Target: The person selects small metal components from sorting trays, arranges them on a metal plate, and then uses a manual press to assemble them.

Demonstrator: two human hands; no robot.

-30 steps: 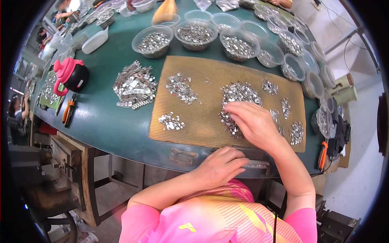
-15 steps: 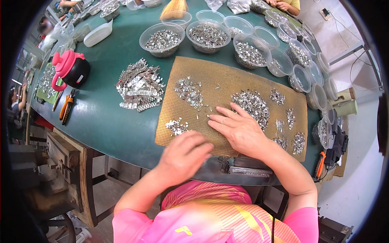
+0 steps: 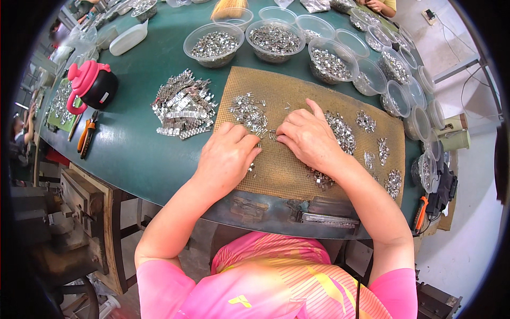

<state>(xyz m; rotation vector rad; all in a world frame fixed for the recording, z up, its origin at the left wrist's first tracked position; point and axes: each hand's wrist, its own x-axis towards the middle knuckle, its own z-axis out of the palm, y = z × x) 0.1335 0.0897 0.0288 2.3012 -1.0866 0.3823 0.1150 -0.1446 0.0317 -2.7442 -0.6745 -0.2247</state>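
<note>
My left hand (image 3: 226,157) is over the left part of a brown ribbed mat (image 3: 287,170), its fingers curled together at the near side of a loose heap of small metal pieces (image 3: 247,113). What its fingertips hold, if anything, is hidden. Facing it, my right hand (image 3: 309,137) has thumb and forefinger drawn together beside a few small metal pieces (image 3: 272,135), with one finger sticking up. Whether a piece sits between its tips is too small to tell. Right of that hand lies a larger heap of shiny metal parts (image 3: 341,133), partly covered by it.
Joined metal strips (image 3: 183,106) are piled left of the mat. Clear plastic bowls of metal parts (image 3: 214,45) curve along the back and right. A pink-lidded black mug (image 3: 95,85) and orange-handled pliers (image 3: 86,137) stand at left. Another person's hands (image 3: 374,5) show far right.
My left hand has moved away from me to the loose heap, covering the small near-left pile. My right hand has gone from flat and spread to curled fingers.
</note>
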